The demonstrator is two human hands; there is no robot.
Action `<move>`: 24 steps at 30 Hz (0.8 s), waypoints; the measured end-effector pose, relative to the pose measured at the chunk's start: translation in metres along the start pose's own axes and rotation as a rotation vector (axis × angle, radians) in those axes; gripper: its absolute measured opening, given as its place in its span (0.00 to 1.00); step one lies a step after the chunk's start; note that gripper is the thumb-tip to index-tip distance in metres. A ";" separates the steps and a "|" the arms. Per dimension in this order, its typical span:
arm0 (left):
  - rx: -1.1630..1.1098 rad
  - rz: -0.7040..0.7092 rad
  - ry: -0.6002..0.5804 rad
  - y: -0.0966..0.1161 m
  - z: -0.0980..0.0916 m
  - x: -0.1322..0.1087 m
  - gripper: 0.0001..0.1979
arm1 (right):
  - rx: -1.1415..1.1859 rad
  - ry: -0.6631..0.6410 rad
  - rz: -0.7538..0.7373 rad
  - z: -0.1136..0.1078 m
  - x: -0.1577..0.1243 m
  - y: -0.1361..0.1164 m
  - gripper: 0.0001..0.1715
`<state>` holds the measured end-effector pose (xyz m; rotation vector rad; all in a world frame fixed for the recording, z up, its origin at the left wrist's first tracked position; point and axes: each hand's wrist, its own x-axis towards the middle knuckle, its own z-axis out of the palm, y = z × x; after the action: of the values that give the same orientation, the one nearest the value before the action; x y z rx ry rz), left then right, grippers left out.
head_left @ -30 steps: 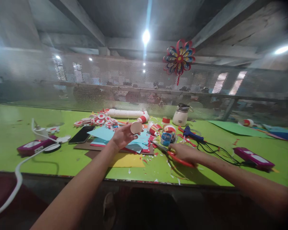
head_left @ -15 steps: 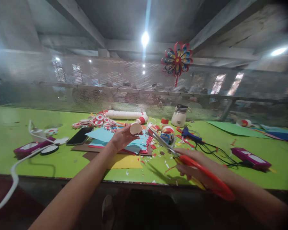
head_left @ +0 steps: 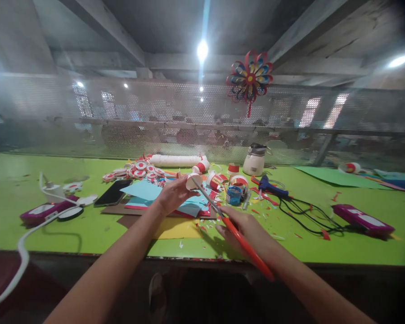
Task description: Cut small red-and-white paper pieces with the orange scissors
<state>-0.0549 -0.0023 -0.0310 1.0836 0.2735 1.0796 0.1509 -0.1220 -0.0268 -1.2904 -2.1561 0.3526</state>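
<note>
My left hand [head_left: 173, 194] grips a small paper cup [head_left: 193, 181] above the stacked coloured paper, its pale round end toward me. In my right hand [head_left: 240, 225] is a pair of scissors [head_left: 241, 240] with red handles, and the blade tips touch or overlap the cup's round end. Light blue paper sheets [head_left: 145, 193] lie under my left hand. Just beyond the scissors are cut red-and-white cup pieces [head_left: 215, 181] and a blue jar [head_left: 234, 195].
A phone [head_left: 112, 193], a pile of red-and-white discs [head_left: 140, 169] and a white roll [head_left: 177, 160] lie left and behind. To the right are a blue glue gun [head_left: 272, 187], cables and a purple power strip [head_left: 362, 220]. A white kettle-like container [head_left: 254, 160] stands at the back.
My right hand has brought the scissors left and up, so their blades now meet the cup. My left hand stays nearly in place, still holding the cup.
</note>
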 end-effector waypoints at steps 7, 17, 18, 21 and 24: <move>0.018 0.036 0.009 0.002 0.006 -0.001 0.14 | 0.002 -0.006 0.019 -0.003 -0.004 -0.010 0.20; 0.021 0.043 -0.027 0.001 0.005 -0.001 0.13 | 0.018 0.025 0.025 0.000 -0.002 -0.007 0.14; 0.023 0.048 -0.031 0.001 0.005 -0.001 0.13 | 0.022 0.026 0.026 0.000 -0.001 -0.007 0.14; 0.039 0.055 -0.022 0.001 0.005 -0.001 0.13 | 0.014 0.014 0.037 0.000 0.001 -0.010 0.15; 0.045 0.047 -0.012 0.002 0.006 -0.001 0.13 | 0.023 0.015 0.029 -0.001 0.001 -0.012 0.17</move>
<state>-0.0524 -0.0063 -0.0267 1.1410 0.2643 1.1133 0.1427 -0.1274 -0.0198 -1.3088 -2.1169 0.3767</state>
